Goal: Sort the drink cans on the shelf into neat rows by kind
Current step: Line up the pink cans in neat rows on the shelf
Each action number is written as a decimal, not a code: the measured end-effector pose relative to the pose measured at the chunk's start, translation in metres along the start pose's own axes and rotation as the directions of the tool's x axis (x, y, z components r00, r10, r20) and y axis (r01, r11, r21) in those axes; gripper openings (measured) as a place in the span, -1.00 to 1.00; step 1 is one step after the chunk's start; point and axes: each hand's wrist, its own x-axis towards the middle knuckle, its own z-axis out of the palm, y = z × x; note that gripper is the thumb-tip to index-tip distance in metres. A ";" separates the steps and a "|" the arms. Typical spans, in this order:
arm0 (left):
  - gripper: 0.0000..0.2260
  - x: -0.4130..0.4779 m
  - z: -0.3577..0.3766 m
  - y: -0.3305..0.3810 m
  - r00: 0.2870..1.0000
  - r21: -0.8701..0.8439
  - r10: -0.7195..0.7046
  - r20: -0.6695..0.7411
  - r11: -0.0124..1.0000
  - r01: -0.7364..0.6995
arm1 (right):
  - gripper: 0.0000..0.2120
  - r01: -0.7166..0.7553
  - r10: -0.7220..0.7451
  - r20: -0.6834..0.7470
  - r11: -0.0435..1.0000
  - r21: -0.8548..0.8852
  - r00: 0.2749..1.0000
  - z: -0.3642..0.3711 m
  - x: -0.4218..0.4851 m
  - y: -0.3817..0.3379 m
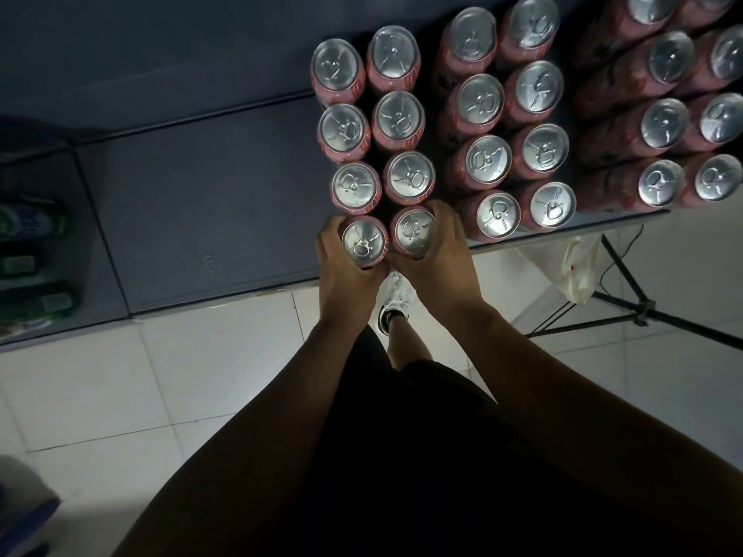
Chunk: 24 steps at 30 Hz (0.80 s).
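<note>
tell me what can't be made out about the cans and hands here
Head view only.
Can labels: the front cans show lids from above, so kind is unreadable.
Grip of left hand and right hand: some fingers hidden behind those cans.
Far-right cans: cut by the frame edge.
Green items at left: dark, blurred.

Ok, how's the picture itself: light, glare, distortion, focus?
Head view: dim overall, lap nearly black; can tops catch soft glare; wide-angle bend leans the right cans outward; left hand and right hand, each gripping a front can, look sharp; green bottles at left edge dark, blurred.
</note>
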 end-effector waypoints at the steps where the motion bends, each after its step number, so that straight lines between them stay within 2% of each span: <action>1: -0.24 -0.001 -0.004 0.002 1.000 0.025 0.002 0.020 1.000 -0.003 | -0.19 0.023 -0.023 0.007 0.999 -0.025 1.000 -0.003 -0.001 -0.003; 5: -0.29 -0.008 -0.025 0.014 0.994 0.145 0.011 0.111 0.989 -0.027 | -0.28 0.101 -0.099 0.024 0.984 -0.150 0.995 -0.021 -0.012 -0.021; 8: -0.35 -0.019 -0.044 0.027 0.992 0.292 0.048 0.118 0.953 -0.081 | -0.41 0.188 -0.190 0.012 0.957 -0.220 0.982 -0.035 -0.021 -0.035; 13: -0.41 -0.044 -0.076 0.063 0.984 0.463 0.178 -0.003 0.873 -0.157 | -0.46 0.284 -0.281 0.060 0.896 -0.341 0.958 -0.054 -0.035 -0.068; 17: -0.47 -0.063 -0.101 0.085 0.933 0.569 0.333 -0.136 0.797 -0.202 | -0.41 0.379 -0.371 0.105 0.820 -0.429 0.923 -0.062 -0.053 -0.101; 21: -0.50 -0.079 -0.126 0.098 0.890 0.689 0.411 -0.197 0.704 -0.173 | -0.41 0.415 -0.393 0.159 0.748 -0.518 0.906 -0.063 -0.073 -0.129; 24: -0.49 -0.094 -0.146 0.100 0.887 0.752 0.405 -0.224 0.650 -0.107 | -0.41 0.440 -0.417 0.180 0.695 -0.568 0.891 -0.057 -0.089 -0.146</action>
